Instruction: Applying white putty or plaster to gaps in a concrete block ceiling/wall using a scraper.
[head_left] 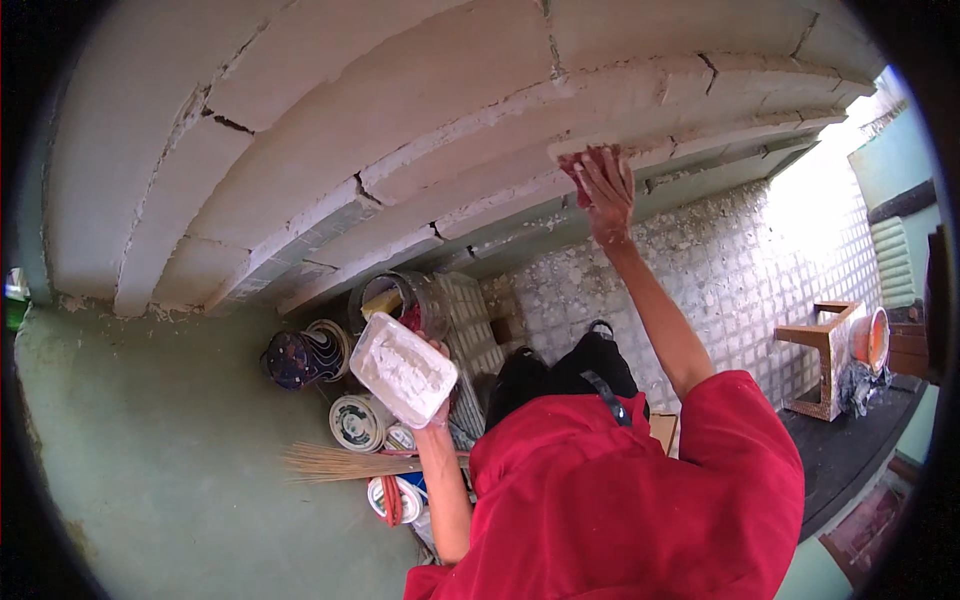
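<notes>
My left hand (437,407) is closed on a white rectangular plastic tub (383,395), its fingers mostly hidden beneath and behind it. Thick white paste (405,368) coats the tub's inside. With my right arm stretched forward, my right hand (609,200) presses a dark red piece (579,180) against the wall of pale blocks (480,150). Whether that piece is a cloth or a flat spreader I cannot tell. A pale edge shows above the fingers, where they meet the wall.
Cracked joints run along the wall. Left of my legs stand a bucket (421,300), a dark patterned container (287,360), a lidded tub (357,424) and a stick broom (325,462). At right, a wooden stool (824,370) stands near an orange-rimmed container (878,340). The tiled floor (700,250) is spattered white.
</notes>
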